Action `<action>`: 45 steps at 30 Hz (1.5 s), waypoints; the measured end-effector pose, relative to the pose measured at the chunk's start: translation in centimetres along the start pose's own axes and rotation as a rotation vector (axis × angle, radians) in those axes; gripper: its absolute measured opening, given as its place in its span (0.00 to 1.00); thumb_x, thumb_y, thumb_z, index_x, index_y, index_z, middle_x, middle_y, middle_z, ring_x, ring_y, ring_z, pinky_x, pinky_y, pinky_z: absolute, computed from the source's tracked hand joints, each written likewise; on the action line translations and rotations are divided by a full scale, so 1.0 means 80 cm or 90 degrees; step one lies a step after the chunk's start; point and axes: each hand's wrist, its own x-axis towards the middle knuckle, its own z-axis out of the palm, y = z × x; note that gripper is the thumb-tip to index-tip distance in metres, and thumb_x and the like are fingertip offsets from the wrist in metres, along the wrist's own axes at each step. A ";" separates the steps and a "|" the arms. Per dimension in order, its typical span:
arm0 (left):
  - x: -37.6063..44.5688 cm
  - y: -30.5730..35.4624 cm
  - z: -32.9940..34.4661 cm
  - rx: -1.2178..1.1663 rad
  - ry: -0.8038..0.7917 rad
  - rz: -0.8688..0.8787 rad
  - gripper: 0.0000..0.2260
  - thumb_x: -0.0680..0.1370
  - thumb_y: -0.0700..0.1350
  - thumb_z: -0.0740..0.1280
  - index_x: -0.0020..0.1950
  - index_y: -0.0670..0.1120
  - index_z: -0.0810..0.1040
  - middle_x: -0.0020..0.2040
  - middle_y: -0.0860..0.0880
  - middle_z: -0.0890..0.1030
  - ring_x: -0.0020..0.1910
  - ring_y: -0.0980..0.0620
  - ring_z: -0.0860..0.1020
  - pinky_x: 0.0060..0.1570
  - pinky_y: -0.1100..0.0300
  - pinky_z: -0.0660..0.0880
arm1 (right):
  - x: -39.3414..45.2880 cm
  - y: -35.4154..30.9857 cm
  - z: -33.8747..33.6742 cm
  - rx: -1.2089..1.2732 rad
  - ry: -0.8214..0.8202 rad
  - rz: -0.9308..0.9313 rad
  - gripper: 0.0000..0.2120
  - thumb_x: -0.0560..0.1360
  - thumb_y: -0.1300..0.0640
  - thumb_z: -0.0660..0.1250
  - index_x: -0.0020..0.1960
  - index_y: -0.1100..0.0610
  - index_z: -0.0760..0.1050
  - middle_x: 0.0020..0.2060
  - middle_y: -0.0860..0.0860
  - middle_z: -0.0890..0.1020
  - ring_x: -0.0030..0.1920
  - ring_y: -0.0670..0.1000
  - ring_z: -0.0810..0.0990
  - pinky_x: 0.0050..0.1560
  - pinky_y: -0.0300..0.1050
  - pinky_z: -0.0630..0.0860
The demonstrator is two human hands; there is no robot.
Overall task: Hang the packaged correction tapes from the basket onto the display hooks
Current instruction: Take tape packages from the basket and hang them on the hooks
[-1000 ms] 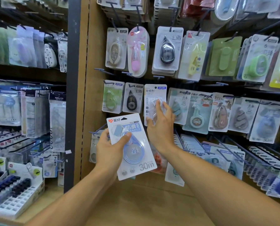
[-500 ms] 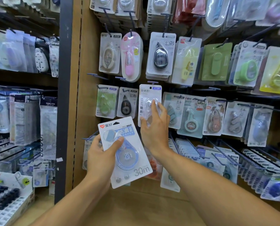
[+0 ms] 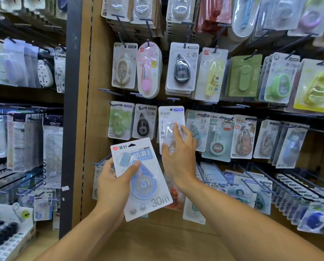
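1. Here, a wooden display wall [image 3: 87, 129] bristles with display hooks [image 3: 173, 99] and carded correction tapes.
2. The left hand [image 3: 114, 182] grips a blue correction tape pack [image 3: 141, 178].
3. The right hand [image 3: 180, 153] pinches a clear correction tape pack [image 3: 169, 117] below its hook.

The right hand [image 3: 178, 153] covers the lower part of the clear pack [image 3: 171, 120], so its bottom edge is hidden. The left hand [image 3: 116, 183] hides the left edge of the big blue pack [image 3: 148, 187]. Small print under "30m" is too tiny to read. Left of the clear pack, the hanging bags [image 3: 10, 66] are blurry.
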 end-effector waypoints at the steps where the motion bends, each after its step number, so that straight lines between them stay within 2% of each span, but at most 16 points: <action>1: 0.001 -0.002 -0.001 0.002 0.003 0.000 0.14 0.77 0.47 0.76 0.59 0.57 0.77 0.50 0.55 0.87 0.44 0.51 0.88 0.38 0.50 0.84 | 0.000 0.000 -0.001 -0.008 -0.001 -0.003 0.33 0.81 0.52 0.65 0.81 0.46 0.54 0.77 0.45 0.56 0.77 0.49 0.53 0.73 0.47 0.67; 7: 0.006 -0.008 -0.005 0.014 0.010 -0.002 0.13 0.77 0.47 0.76 0.56 0.59 0.77 0.50 0.57 0.87 0.45 0.50 0.87 0.36 0.52 0.83 | 0.006 -0.007 -0.003 -0.022 -0.007 -0.020 0.33 0.81 0.51 0.64 0.81 0.46 0.54 0.76 0.45 0.56 0.76 0.48 0.53 0.71 0.45 0.66; 11: 0.007 -0.009 -0.004 0.006 0.013 -0.011 0.12 0.77 0.46 0.76 0.56 0.59 0.78 0.48 0.57 0.87 0.44 0.50 0.88 0.37 0.51 0.83 | 0.011 -0.014 -0.004 -0.002 -0.001 -0.016 0.32 0.81 0.51 0.64 0.81 0.47 0.56 0.76 0.46 0.59 0.75 0.48 0.55 0.65 0.37 0.61; 14: 0.008 -0.009 -0.003 0.009 0.012 -0.013 0.11 0.77 0.46 0.76 0.54 0.59 0.78 0.44 0.59 0.87 0.43 0.51 0.88 0.35 0.53 0.82 | 0.014 -0.014 -0.004 -0.010 0.005 -0.017 0.32 0.80 0.51 0.65 0.81 0.47 0.57 0.76 0.46 0.60 0.74 0.48 0.57 0.67 0.39 0.62; 17: 0.006 -0.009 -0.002 0.004 0.005 -0.015 0.11 0.77 0.46 0.76 0.53 0.58 0.78 0.41 0.61 0.87 0.42 0.53 0.87 0.33 0.55 0.81 | 0.016 -0.010 -0.005 -0.037 -0.003 -0.012 0.33 0.79 0.53 0.66 0.81 0.46 0.57 0.76 0.45 0.59 0.74 0.49 0.56 0.72 0.46 0.66; 26: 0.005 -0.005 -0.004 0.000 0.012 -0.006 0.13 0.77 0.47 0.76 0.58 0.57 0.79 0.47 0.57 0.88 0.42 0.52 0.88 0.38 0.50 0.84 | -0.001 -0.007 -0.002 -0.025 0.003 0.000 0.34 0.80 0.52 0.65 0.81 0.46 0.55 0.75 0.43 0.57 0.75 0.47 0.56 0.69 0.45 0.70; 31: 0.005 -0.006 -0.007 0.002 0.010 -0.004 0.14 0.77 0.47 0.76 0.59 0.57 0.79 0.47 0.58 0.87 0.43 0.53 0.88 0.37 0.51 0.84 | -0.003 -0.005 -0.008 -0.031 -0.004 -0.001 0.33 0.80 0.52 0.65 0.81 0.46 0.56 0.76 0.43 0.58 0.75 0.47 0.56 0.65 0.37 0.62; 35: 0.001 -0.005 -0.006 -0.010 0.001 -0.003 0.12 0.77 0.45 0.76 0.55 0.58 0.78 0.46 0.58 0.87 0.41 0.55 0.88 0.37 0.52 0.83 | -0.002 -0.004 -0.012 -0.018 -0.005 0.003 0.33 0.80 0.53 0.64 0.81 0.47 0.56 0.76 0.44 0.58 0.75 0.47 0.55 0.69 0.39 0.64; 37: -0.001 -0.006 -0.005 -0.010 0.000 -0.004 0.12 0.77 0.45 0.76 0.54 0.59 0.78 0.45 0.58 0.87 0.41 0.55 0.88 0.37 0.52 0.83 | -0.007 -0.004 -0.014 -0.006 -0.012 0.006 0.32 0.80 0.53 0.64 0.81 0.48 0.56 0.76 0.45 0.58 0.76 0.47 0.55 0.67 0.36 0.60; 41: -0.004 -0.005 -0.004 -0.012 0.001 -0.010 0.13 0.77 0.44 0.76 0.57 0.57 0.78 0.46 0.57 0.87 0.42 0.53 0.88 0.36 0.52 0.83 | -0.032 0.002 -0.014 -0.007 -0.042 -0.002 0.31 0.81 0.52 0.63 0.81 0.46 0.54 0.76 0.43 0.56 0.76 0.45 0.52 0.68 0.36 0.56; 45: -0.005 0.000 -0.003 -0.011 -0.003 -0.005 0.12 0.77 0.45 0.76 0.57 0.56 0.78 0.47 0.57 0.87 0.41 0.53 0.88 0.35 0.53 0.82 | -0.028 0.004 -0.014 0.010 -0.024 0.001 0.31 0.82 0.50 0.62 0.81 0.44 0.53 0.76 0.41 0.56 0.77 0.44 0.51 0.70 0.37 0.54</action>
